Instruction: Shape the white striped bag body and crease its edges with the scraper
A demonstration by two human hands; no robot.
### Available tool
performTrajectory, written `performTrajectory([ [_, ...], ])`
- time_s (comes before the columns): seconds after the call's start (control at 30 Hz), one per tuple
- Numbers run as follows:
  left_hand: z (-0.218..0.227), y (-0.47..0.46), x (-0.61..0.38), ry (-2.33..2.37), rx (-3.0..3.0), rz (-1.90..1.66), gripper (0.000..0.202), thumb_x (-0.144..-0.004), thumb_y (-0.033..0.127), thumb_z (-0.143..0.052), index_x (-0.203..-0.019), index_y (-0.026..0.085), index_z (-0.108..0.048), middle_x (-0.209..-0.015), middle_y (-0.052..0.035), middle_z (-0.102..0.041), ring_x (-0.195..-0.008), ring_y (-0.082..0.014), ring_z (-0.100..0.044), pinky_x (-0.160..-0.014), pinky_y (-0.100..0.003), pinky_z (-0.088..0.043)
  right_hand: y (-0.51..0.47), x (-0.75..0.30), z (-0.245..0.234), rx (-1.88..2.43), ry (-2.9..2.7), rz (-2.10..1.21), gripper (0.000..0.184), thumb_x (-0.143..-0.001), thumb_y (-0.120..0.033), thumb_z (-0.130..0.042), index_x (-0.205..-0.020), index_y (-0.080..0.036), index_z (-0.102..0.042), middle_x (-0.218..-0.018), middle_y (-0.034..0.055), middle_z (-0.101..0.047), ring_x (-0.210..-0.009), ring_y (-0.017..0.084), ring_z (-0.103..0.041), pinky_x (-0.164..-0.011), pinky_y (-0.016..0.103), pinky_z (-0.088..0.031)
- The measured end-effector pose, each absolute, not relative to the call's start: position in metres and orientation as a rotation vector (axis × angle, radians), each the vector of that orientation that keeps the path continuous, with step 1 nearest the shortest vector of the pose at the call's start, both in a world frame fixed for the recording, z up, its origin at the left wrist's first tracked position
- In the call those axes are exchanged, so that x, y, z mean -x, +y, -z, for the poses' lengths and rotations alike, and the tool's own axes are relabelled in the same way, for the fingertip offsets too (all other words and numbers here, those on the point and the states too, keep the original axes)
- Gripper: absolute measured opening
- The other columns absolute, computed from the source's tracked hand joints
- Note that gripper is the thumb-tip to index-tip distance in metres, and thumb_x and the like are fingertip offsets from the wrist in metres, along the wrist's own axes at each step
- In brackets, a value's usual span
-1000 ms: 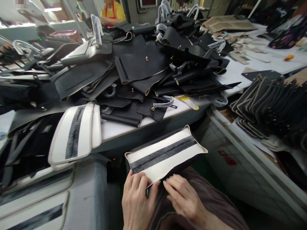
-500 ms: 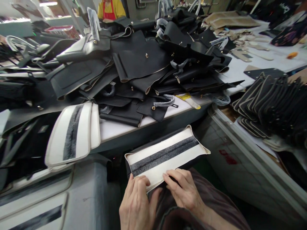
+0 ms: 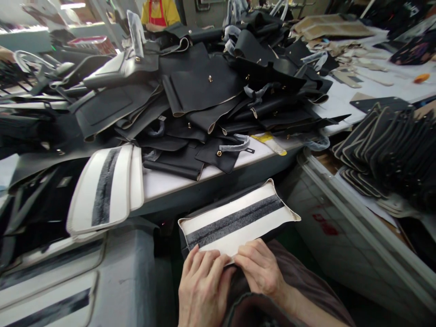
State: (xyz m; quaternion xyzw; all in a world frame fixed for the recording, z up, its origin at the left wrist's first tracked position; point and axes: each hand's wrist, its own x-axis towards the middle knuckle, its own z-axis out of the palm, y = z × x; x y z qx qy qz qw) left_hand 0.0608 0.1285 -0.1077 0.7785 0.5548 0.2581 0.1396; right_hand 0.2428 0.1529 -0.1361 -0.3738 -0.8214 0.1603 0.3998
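Observation:
In front of me is a white rectangular panel (image 3: 238, 213) with a dark grey stripe along its length. Black material shows around its far edge and beneath it, and its right corners stick out in points. My left hand (image 3: 204, 281) is closed on the near edge, fingers on top and thumb underneath. Close beside it, my right hand (image 3: 260, 268) pinches the same edge near its middle. The fingertips of both hands almost meet there. Whatever lies under the panel is mostly hidden by my hands and dark clothing.
Black leather bag pieces (image 3: 200, 81) with wrapped handles are heaped on the white table (image 3: 156, 184). Striped white panels (image 3: 85, 195) lie at left. Dark flat pieces (image 3: 384, 150) are stacked at right. A person in a yellow top (image 3: 172, 13) is at the back.
My left hand has slid rightward along the panel's near edge, closer to my right hand. My right hand has shifted slightly, and the panel stays almost in place.

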Motion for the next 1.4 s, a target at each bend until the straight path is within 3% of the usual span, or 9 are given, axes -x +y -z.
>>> performTrajectory([
  [0.2, 0.110, 0.130, -0.058, 1.576, -2.272, -0.697, 0.014, -0.092, 0.022, -0.059, -0.103, 0.030, -0.064, -0.093, 0.0055, -0.066, -0.088, -0.0150, -0.060, -0.107, -0.039, -0.027, 0.158, -0.242, 0.133, 0.899, -2.113, -0.440, 0.023, -0.091, 0.000, -0.044, -0.090, -0.013, -0.062, -0.082, 0.0076, -0.061, -0.075, 0.018, -0.051, -0.064, 0.032, -0.048],
  [0.47, 0.112, 0.133, -0.061, 1.610, -2.214, -0.809, 0.013, -0.094, 0.021, -0.057, -0.099, 0.029, -0.065, -0.090, 0.0052, -0.066, -0.085, -0.0146, -0.060, -0.106, -0.040, -0.029, 0.161, -0.243, 0.130, 0.857, -2.116, -0.462, 0.026, -0.088, 0.003, -0.047, -0.103, -0.008, -0.063, -0.088, 0.0108, -0.062, -0.080, 0.020, -0.053, -0.067, 0.033, -0.050],
  [0.63, 0.114, 0.133, -0.064, 1.635, -2.228, -0.877, 0.008, -0.091, 0.018, -0.059, -0.092, 0.026, -0.062, -0.086, 0.0056, -0.066, -0.080, -0.0137, -0.060, -0.105, -0.037, -0.030, 0.153, -0.250, 0.128, 0.889, -2.025, -0.494, 0.042, -0.085, 0.007, -0.054, -0.125, -0.006, -0.057, -0.104, 0.0143, -0.062, -0.094, 0.021, -0.057, -0.078, 0.034, -0.054],
  [0.93, 0.118, 0.133, -0.068, 1.716, -2.252, -0.925, 0.008, -0.091, 0.020, -0.060, -0.086, 0.021, -0.054, -0.076, 0.0036, -0.060, -0.072, -0.0134, -0.059, -0.103, -0.036, -0.035, 0.126, -0.262, 0.146, 0.997, -2.179, -0.272, 0.043, -0.089, 0.001, -0.051, -0.132, -0.002, -0.054, -0.122, 0.0164, -0.060, -0.124, 0.028, -0.048, -0.100, 0.041, -0.051],
  [1.4, 0.126, 0.134, -0.067, 1.797, -2.312, -0.945, 0.006, -0.086, 0.022, -0.065, -0.085, 0.021, -0.059, -0.091, -0.0042, -0.057, -0.089, -0.0187, -0.057, -0.097, -0.035, -0.040, 0.123, -0.246, 0.147, 1.099, -2.315, -0.089, 0.040, -0.093, -0.008, -0.047, -0.132, -0.004, -0.056, -0.127, 0.0119, -0.061, -0.128, 0.027, -0.046, -0.108, 0.043, -0.045],
])
